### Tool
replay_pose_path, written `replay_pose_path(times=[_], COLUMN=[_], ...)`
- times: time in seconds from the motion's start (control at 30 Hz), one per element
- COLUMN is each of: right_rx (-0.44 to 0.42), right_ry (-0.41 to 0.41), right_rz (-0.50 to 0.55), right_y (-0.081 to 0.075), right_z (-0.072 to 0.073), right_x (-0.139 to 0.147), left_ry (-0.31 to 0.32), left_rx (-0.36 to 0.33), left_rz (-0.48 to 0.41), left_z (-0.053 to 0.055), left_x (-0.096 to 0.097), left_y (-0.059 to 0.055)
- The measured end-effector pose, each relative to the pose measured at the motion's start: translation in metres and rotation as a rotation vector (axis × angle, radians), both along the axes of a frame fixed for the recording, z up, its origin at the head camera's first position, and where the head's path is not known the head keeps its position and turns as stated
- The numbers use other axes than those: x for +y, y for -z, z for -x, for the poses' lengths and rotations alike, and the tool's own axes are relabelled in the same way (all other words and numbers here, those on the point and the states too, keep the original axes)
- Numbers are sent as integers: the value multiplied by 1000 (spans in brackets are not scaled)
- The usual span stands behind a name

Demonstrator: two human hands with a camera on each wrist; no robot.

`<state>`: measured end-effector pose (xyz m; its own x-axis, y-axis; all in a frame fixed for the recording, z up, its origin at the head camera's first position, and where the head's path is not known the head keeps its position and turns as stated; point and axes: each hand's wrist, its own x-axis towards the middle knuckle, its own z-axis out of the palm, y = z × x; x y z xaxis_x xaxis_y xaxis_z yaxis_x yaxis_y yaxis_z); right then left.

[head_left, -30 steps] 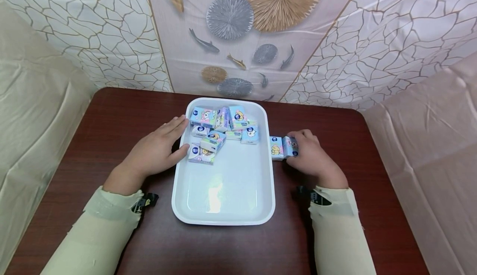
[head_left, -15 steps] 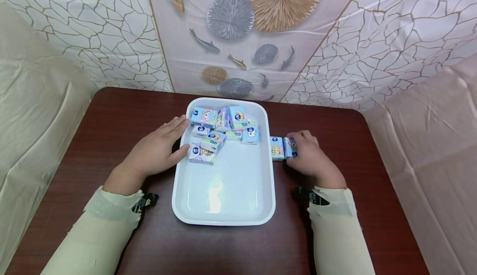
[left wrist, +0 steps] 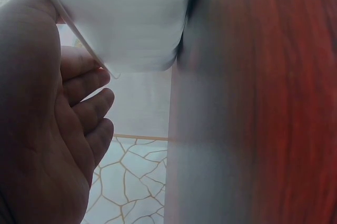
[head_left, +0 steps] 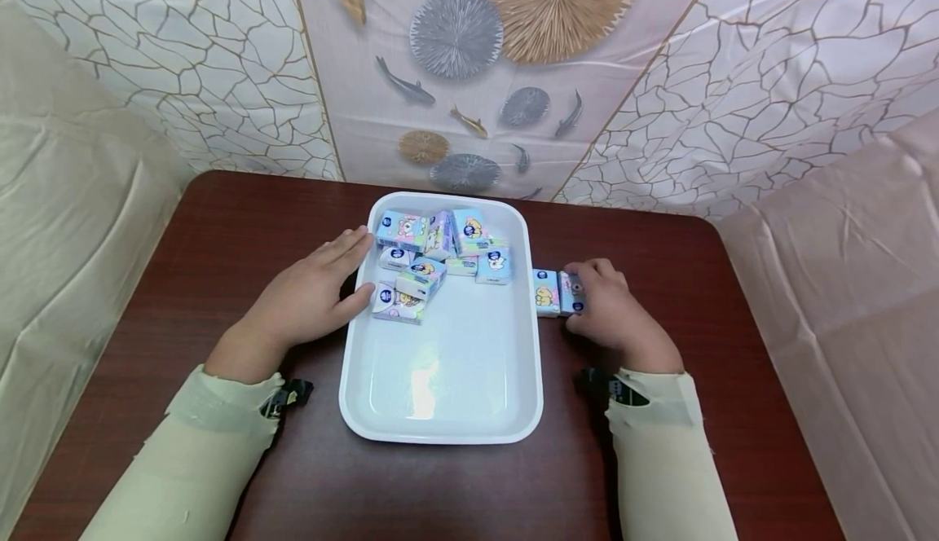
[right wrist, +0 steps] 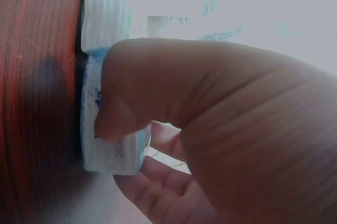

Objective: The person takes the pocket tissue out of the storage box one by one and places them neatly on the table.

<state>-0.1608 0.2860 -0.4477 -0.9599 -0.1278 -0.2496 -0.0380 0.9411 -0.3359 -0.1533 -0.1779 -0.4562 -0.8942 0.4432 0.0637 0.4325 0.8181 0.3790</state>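
A white tray (head_left: 440,378) lies on the table, with several small pastel packs, apparently pocket tissues, heaped toward its far end. One blue pack (head_left: 493,266) is at the right of that heap. My left hand (head_left: 304,296) rests against the tray's left rim, fingers mostly straight; the left wrist view shows its fingertips at the rim. Outside the right rim, a pack with a yellow figure (head_left: 545,292) lies on the table. Beside it is a second blue pack (head_left: 571,294), which my right hand (head_left: 609,305) grips between thumb and fingers. Its right part is hidden by the hand.
The dark red-brown table (head_left: 293,476) extends around the tray. Behind it hangs a patterned cloth (head_left: 455,117) with fish and round motifs. Plain beige cloth (head_left: 844,296) stands along the right side, and similar cloth (head_left: 81,199) along the left.
The gripped pack has straightened slightly beside its neighbour, with a tiny shift of my right hand. My left hand, the tray and the packs inside it stay as they were.
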Motion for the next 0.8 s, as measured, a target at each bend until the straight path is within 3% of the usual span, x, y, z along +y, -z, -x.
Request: replay_pose_path(times=[0.47, 0.8], right_rx=[-4, 75], right_ry=[-1, -37], right_rz=[-3, 29], right_y=[-3, -22], right_z=[-4, -10], right_x=[-1, 0], left_ry=[-1, 2], left_rx=[-8, -1], left_rz=[6, 1], left_z=[1, 1], left_x=[0, 0], left_y=[0, 1])
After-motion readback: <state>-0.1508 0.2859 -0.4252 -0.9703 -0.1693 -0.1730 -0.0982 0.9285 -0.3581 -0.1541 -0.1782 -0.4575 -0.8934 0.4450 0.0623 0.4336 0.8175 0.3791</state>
